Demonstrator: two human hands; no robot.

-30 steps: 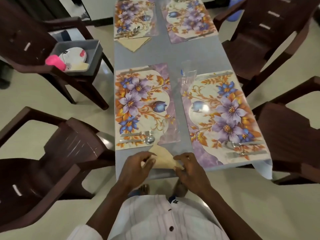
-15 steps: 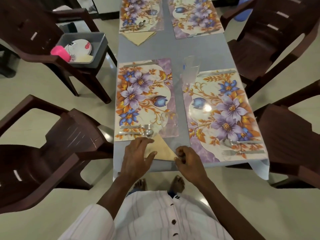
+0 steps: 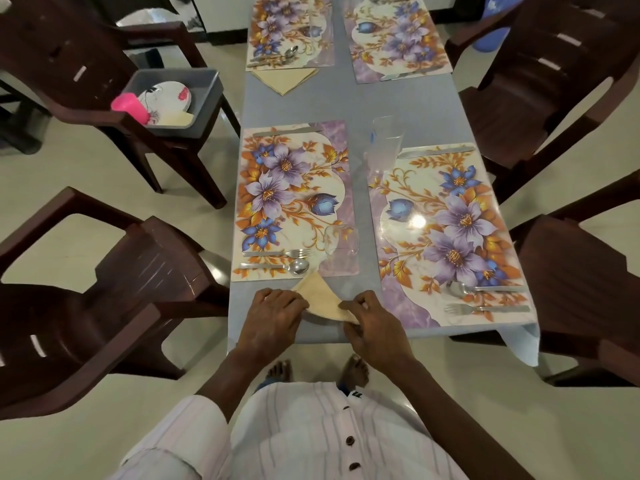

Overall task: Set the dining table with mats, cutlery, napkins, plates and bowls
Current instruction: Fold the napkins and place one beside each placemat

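Lower centre, the folded napkin (image 3: pixel 320 299) lies just below the mat (image 3: pixel 294 202) left of centre. It looks soft and light, apt to slip or unfold. The left hand (image 3: pixel 277 315) presses it with flattish fingers; the right hand (image 3: pixel 372 323) pinches its right corner — corners look the best hold.

Soft, even indoor light, a bit dim, with one bright overhead glare spot on the glossy right placemat (image 3: pixel 446 233), faint shadows under the chairs (image 3: pixel 114 292), heavy wide-angle bending at the edges, slightly soft focus overall.
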